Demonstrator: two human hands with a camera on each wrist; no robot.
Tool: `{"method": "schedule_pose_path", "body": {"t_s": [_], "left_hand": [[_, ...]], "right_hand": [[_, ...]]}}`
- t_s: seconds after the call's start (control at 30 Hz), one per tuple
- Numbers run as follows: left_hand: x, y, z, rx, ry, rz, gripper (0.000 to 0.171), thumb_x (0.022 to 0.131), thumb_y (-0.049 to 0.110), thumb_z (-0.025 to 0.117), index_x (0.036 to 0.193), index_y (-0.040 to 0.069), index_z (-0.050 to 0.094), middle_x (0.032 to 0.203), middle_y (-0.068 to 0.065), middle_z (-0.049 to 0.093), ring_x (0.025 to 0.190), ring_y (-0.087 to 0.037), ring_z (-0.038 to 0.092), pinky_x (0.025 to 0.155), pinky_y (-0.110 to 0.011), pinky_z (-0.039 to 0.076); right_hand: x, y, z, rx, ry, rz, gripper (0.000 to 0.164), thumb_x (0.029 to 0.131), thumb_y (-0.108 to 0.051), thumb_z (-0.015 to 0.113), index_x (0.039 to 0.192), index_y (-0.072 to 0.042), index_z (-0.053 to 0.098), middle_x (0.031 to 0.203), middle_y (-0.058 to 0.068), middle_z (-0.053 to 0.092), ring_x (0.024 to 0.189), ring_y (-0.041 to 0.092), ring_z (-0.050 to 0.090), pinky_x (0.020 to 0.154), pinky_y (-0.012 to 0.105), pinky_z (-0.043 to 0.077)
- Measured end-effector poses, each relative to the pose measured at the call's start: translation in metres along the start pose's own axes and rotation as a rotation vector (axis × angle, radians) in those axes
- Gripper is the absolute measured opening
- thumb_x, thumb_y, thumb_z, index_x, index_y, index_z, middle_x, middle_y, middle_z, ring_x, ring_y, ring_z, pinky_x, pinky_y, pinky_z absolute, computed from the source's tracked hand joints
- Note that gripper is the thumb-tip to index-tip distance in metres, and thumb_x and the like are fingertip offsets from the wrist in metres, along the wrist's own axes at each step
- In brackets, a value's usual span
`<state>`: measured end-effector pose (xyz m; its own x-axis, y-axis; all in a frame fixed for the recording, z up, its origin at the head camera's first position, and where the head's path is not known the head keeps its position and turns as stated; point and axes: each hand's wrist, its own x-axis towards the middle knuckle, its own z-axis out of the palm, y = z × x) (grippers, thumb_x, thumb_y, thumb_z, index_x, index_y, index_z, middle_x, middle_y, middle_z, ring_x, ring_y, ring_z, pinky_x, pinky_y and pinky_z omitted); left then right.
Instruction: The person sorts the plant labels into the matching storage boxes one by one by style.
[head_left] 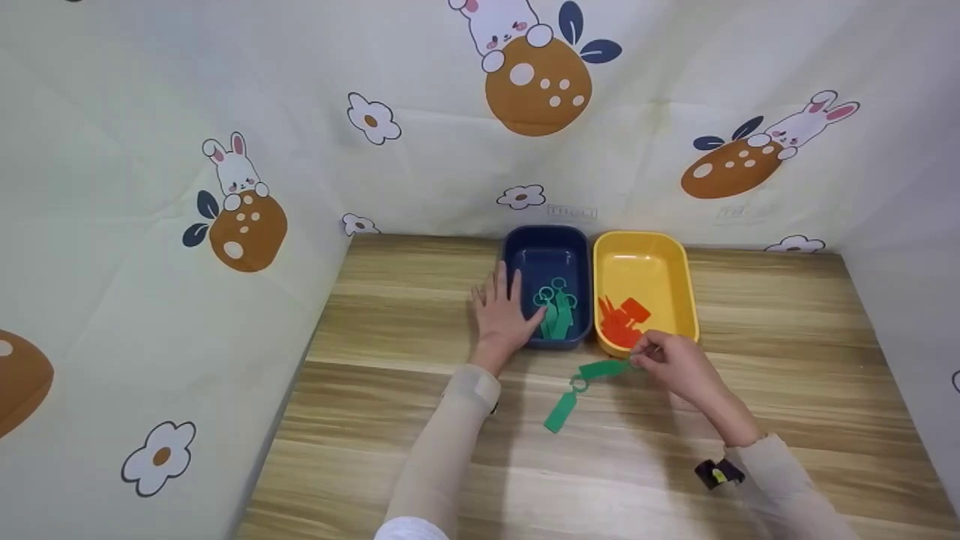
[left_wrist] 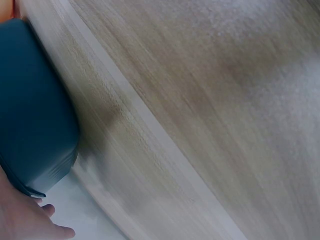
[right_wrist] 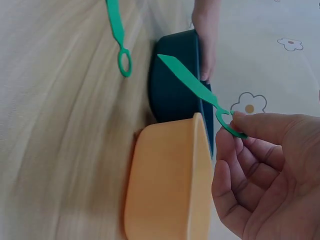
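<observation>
My right hand [head_left: 682, 367] pinches the ring of a green ring-ended tag [right_wrist: 187, 77] between thumb and fingertips, its flat strip pointing left in front of the bins. On the table just below lies another green tag [head_left: 561, 412]. My left hand [head_left: 502, 322] rests against the left side of a navy blue bin [head_left: 541, 259], fingers spread and fairly straight, thumb over the rim. Several green tags [head_left: 562, 319] lie inside that bin. Beside it, the yellow bin [head_left: 641, 274] holds a pile of orange-red pieces [head_left: 621, 330] at its near left corner.
Both bins stand side by side at the back of a wood-grain table [head_left: 390, 315], close to a cloth wall [head_left: 442, 165] printed with rabbits and flowers. A dark band [head_left: 718, 474] hangs by the right forearm.
</observation>
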<state>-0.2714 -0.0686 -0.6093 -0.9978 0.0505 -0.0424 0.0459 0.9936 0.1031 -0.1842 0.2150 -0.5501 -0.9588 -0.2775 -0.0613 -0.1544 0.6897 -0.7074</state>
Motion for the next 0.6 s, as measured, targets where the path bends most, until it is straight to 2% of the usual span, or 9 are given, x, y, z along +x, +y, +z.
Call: {"method": "schedule_pose_path", "body": {"t_s": [0.37,0.6], "left_hand": [[-0.001,0.000,0.002,0.005,0.001,-0.005,0.088,0.092,0.074,0.039,0.161,0.023,0.018,0.170,-0.008,0.003,0.155,-0.034,0.015,0.121,-0.063,0.017],[0.001,0.001,0.002,0.030,0.004,-0.010,0.089,0.092,0.075,0.037,0.161,0.023,0.018,0.170,-0.008,0.002,0.156,-0.034,0.014,0.121,-0.063,0.019]], "right_hand": [[0.025,-0.018,-0.011,0.055,0.031,0.043,0.008,0.093,-0.012,0.069,0.094,-0.005,0.067,0.090,0.011,0.072,0.074,0.021,0.066,0.063,0.018,0.052],[0.045,-0.025,-0.010,0.046,0.042,0.030,0.008,0.094,-0.014,0.068,0.096,-0.006,0.068,0.090,0.010,0.074,0.076,0.018,0.067,0.064,0.020,0.053]]}}
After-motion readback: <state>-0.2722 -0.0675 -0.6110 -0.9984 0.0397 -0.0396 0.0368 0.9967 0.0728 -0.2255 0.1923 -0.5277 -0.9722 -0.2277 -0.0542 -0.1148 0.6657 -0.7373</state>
